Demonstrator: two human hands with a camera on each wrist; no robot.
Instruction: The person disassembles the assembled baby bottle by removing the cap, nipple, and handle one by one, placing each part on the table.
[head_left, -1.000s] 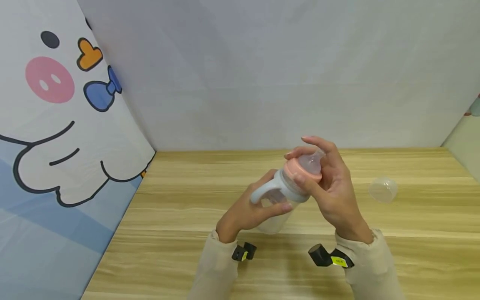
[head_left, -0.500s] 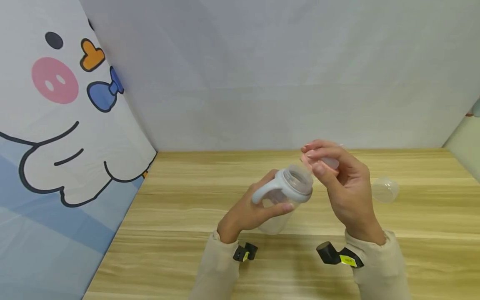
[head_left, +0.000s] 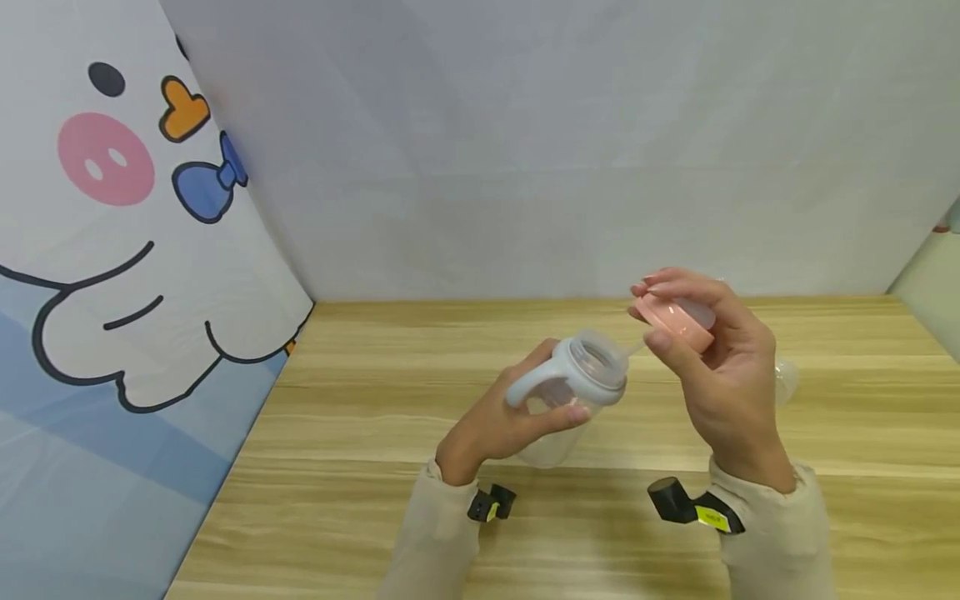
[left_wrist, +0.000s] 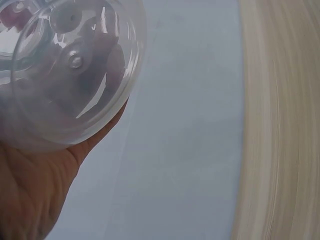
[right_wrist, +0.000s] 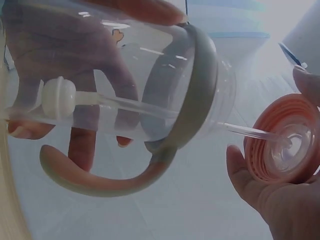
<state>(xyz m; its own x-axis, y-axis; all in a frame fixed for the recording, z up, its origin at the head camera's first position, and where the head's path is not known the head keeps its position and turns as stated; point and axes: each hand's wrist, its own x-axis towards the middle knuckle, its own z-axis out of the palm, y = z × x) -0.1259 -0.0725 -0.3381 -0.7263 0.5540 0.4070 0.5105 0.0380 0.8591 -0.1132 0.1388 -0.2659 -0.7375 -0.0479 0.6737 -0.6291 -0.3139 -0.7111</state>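
Observation:
A clear baby bottle (head_left: 551,442) with a pale grey handled collar (head_left: 588,385) is gripped around its body by my left hand (head_left: 498,421). It leans to the right with its mouth uncovered. My right hand (head_left: 731,383) pinches the pink screw ring (head_left: 675,323) that carries the teat, up and right of the bottle's mouth. From the ring's underside a thin straw (right_wrist: 247,131) runs into the bottle; its white weighted end (right_wrist: 59,98) is still inside, as the right wrist view shows. The left wrist view catches the bottle's clear base (left_wrist: 75,75). My right hand partly hides the teat.
A clear dome cap (head_left: 785,382) lies on the wooden table (head_left: 360,500), partly behind my right hand. A pale cloth wall (head_left: 525,150) rises at the table's back edge, and a cartoon-printed cloth (head_left: 112,333) stands along the left side.
The pink ring and teat have come off the bottle's mouth. My right hand has moved right with them, drawing the straw partly out. My left hand has barely moved.

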